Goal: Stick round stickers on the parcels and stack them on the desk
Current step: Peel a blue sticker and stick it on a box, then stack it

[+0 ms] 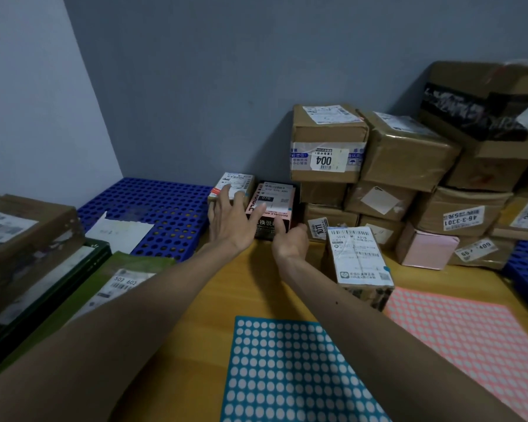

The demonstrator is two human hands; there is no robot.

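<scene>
Nearest lie a teal sticker sheet [287, 370] and, to its right, a pink sticker sheet [470, 336] on the wooden desk [226, 284]. Farther on, the right hand [290, 242] has its thumb on the near face of the pink-and-black parcel [273, 205], fingers curled at its right corner; whether it clasps cannot be told. The left hand [232, 220] is spread flat over the parcel's left edge. The parcel lies label up, long axis near to far, just left of the stacked cardboard parcels [326, 141].
</scene>
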